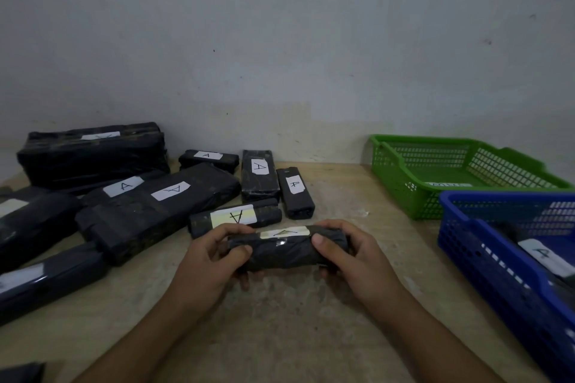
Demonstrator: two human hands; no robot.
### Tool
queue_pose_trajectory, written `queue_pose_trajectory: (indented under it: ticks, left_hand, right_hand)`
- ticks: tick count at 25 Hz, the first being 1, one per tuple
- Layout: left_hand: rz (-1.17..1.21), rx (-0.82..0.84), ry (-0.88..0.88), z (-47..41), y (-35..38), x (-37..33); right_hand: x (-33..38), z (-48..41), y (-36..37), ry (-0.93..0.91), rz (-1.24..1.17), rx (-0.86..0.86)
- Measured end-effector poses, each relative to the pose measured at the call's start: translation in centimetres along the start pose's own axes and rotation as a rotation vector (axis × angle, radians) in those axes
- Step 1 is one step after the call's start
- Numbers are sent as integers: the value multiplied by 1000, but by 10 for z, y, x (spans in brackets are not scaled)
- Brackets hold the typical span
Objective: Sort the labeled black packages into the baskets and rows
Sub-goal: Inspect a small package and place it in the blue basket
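Head camera view, looking down over a pale wooden table (311, 320) set against a grey wall (280, 40). At the centre we see two bare hands holding one short black rolled package (280, 250) just above the tabletop, lying crosswise. The left hand (214, 253) curls round the package's left end, thumb on the near side and fingers wrapped underneath. The right hand (348, 253) grips the right end the same way, thumb pressed on the near face. The package spans the gap between both hands, and its pale label (284, 232), marked with an A, faces up and away from us.

Just beyond the hands lies a similar black roll (233, 216) with a yellow and white label marked A, close to the held package; we cannot tell whether they touch. Further back, three smaller black packages sit near the wall, each labelled A: a low one (208, 158), a wider block (259, 174) and a narrow one (295, 193) just right of it.

To the left we see bigger black packages crowded together: a long flat one (155, 205) with two A labels, a bulky stack (90, 155) behind it, and two glossy ones (34, 224) (49, 280) at the left edge.

To the right, well apart from the hands, stands a green basket (401, 193) by the wall, with a white slip on its floor too small to read. A blue basket (485, 264) sits in front of it, nearer us, holding a black package with a white A label (544, 255).
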State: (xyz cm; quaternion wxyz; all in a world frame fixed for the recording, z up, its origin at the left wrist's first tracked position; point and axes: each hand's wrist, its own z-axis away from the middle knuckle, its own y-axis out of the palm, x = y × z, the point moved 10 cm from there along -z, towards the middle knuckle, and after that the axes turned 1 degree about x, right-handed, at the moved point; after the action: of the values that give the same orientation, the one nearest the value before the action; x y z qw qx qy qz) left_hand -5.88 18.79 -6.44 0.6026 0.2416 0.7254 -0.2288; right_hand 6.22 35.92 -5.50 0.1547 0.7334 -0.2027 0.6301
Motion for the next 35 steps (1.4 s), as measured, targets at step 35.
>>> queue_pose_trajectory:
  ticks: [35]
  left_hand:
    - [77, -44, 21, 0, -2, -4]
  right_hand:
    - [-6, -2, -3, 54, -31, -6]
